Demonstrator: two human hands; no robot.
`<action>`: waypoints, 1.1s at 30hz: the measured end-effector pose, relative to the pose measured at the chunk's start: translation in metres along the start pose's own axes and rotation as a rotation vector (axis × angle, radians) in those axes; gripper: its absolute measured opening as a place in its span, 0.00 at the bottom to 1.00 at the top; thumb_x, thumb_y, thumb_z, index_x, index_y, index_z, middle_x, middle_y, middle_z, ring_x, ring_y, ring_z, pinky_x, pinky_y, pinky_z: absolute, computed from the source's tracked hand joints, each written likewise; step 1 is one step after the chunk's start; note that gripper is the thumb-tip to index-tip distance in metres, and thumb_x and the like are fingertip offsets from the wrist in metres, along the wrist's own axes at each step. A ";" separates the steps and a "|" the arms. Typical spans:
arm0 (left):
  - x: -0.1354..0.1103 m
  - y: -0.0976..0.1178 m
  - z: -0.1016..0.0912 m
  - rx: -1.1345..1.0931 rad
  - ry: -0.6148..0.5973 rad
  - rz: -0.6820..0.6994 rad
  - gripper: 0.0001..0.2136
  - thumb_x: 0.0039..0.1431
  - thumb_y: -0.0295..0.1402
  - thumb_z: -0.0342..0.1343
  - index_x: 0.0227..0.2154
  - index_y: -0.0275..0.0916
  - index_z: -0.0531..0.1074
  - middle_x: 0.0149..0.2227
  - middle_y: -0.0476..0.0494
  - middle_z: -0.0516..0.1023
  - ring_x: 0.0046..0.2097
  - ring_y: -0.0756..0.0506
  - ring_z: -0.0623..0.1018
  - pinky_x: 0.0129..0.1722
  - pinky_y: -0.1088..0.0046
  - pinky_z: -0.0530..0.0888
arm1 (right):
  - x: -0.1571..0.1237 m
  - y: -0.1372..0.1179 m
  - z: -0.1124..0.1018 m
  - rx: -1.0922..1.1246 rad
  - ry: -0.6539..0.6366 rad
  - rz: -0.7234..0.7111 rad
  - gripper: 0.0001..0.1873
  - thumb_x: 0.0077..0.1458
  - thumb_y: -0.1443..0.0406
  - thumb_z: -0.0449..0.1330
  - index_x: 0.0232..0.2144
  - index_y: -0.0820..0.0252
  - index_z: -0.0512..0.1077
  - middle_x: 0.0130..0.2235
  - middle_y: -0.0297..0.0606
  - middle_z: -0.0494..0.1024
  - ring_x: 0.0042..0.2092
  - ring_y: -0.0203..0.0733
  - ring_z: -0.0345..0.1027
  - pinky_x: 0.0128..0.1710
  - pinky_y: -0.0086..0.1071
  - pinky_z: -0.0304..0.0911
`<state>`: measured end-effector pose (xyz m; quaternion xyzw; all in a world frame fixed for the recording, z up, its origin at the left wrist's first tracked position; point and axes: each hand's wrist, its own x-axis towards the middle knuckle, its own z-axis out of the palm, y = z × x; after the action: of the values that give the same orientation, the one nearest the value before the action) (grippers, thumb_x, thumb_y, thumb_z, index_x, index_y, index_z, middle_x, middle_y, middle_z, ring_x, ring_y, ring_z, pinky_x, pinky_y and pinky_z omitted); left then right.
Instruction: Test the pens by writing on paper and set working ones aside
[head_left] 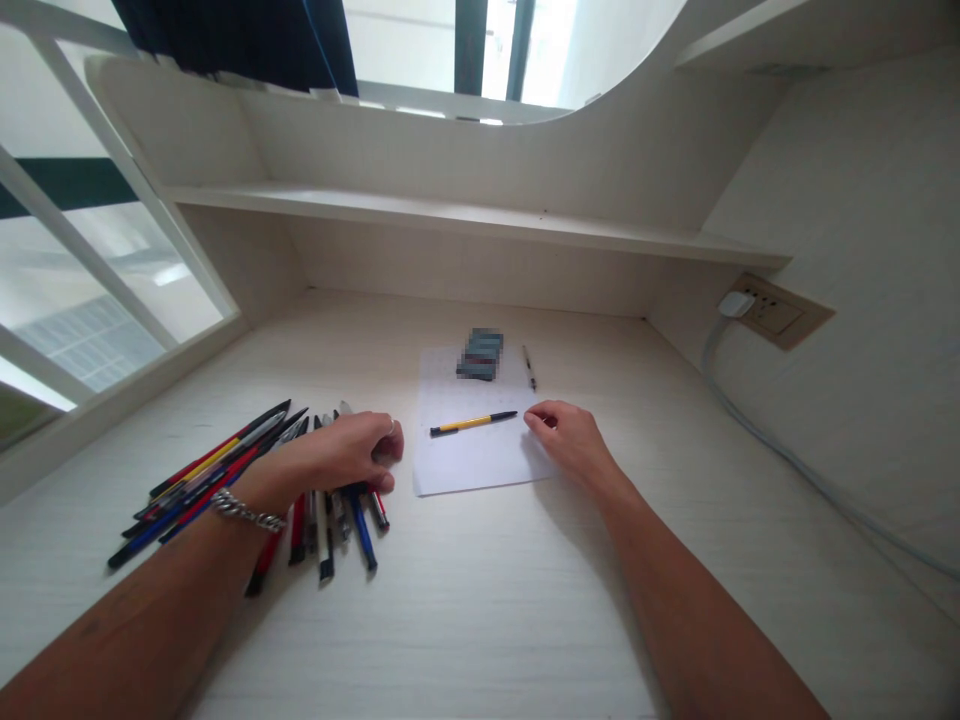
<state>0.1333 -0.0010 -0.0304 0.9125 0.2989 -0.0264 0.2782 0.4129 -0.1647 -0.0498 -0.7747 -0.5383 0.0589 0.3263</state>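
A cream wood-grain desk [480, 620] carries a loose heap of pens [199, 480] on the left, mostly dark, red and blue, fanned in different directions. Right of it lies a white sheet of paper [472, 465] with a yellow-and-black pen [472, 424] across it. A blurred block [480, 355] sits at the sheet's far edge, and a slim pen [529, 367] lies just beside that edge's right corner.

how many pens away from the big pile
2: a yellow-and-black pen lying on the paper sheet, and a slim pen by its far right corner
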 end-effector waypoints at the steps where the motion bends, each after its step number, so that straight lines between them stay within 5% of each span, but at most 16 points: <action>1: -0.003 -0.002 -0.002 -0.002 -0.022 -0.005 0.13 0.40 0.38 0.64 0.32 0.43 0.75 0.35 0.45 0.78 0.35 0.43 0.76 0.32 0.71 0.69 | 0.000 0.000 0.000 0.002 0.000 0.001 0.12 0.56 0.63 0.55 0.34 0.57 0.79 0.36 0.38 0.81 0.37 0.42 0.72 0.39 0.32 0.61; 8: -0.022 -0.017 -0.018 -0.003 -0.195 -0.015 0.10 0.41 0.31 0.60 0.31 0.39 0.74 0.35 0.45 0.74 0.35 0.45 0.74 0.34 0.71 0.69 | 0.001 0.001 0.001 0.030 -0.017 0.003 0.12 0.56 0.63 0.56 0.34 0.58 0.79 0.36 0.39 0.81 0.37 0.42 0.72 0.39 0.33 0.61; 19: -0.021 -0.023 -0.025 0.071 -0.194 -0.008 0.16 0.39 0.30 0.62 0.36 0.41 0.76 0.35 0.45 0.74 0.35 0.44 0.74 0.33 0.69 0.69 | 0.001 0.002 0.001 0.045 -0.027 -0.009 0.11 0.56 0.64 0.57 0.33 0.58 0.80 0.36 0.40 0.81 0.36 0.43 0.72 0.38 0.34 0.61; 27: 0.007 0.026 -0.013 0.113 0.067 0.059 0.11 0.51 0.38 0.58 0.36 0.42 0.77 0.39 0.43 0.79 0.41 0.42 0.76 0.40 0.69 0.69 | 0.001 0.005 0.004 0.069 0.000 -0.015 0.11 0.55 0.62 0.57 0.33 0.57 0.80 0.35 0.39 0.81 0.35 0.42 0.72 0.38 0.34 0.62; 33: 0.043 0.051 0.024 0.114 0.293 0.071 0.18 0.55 0.39 0.55 0.45 0.34 0.75 0.42 0.37 0.77 0.41 0.41 0.76 0.42 0.67 0.70 | 0.002 0.006 0.004 0.067 0.023 -0.011 0.11 0.56 0.63 0.56 0.33 0.58 0.79 0.35 0.37 0.81 0.36 0.41 0.72 0.38 0.33 0.62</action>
<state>0.2001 -0.0243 -0.0345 0.9308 0.3020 0.0997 0.1800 0.4172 -0.1626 -0.0555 -0.7609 -0.5366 0.0663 0.3586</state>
